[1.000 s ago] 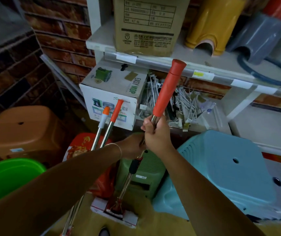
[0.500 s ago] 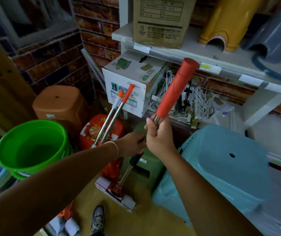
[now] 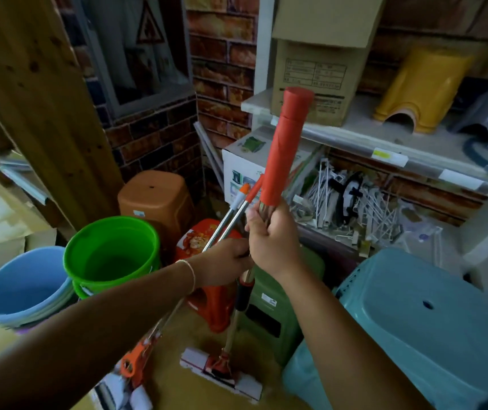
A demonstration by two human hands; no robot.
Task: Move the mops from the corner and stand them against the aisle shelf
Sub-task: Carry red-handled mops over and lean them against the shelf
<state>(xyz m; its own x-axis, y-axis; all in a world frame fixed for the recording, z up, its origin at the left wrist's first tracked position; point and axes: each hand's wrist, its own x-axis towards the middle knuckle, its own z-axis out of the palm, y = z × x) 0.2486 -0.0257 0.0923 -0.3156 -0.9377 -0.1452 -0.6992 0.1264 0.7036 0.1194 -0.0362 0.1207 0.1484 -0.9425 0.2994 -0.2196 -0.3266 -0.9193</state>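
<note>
Head view of a cluttered shop corner. The right hand is closed round the metal shaft of the red-handled mop, just below its thick red grip; the flat mop head rests on the floor in front of the green stool. The left hand grips the shafts of the two thinner mops together, their orange-tipped handles leaning toward the white box and their lower ends trailing near the floor at lower left. All three mops therefore stand in the corner, beside the green bucket and the red stool, not yet against the aisle shelf.

To carry out the lift well, each bundle is probably best raised straight up until the heads clear the stools and buckets, then swung out. Keeping the long handles below the shelf edge would likely avoid knocking the cardboard carton.
</note>
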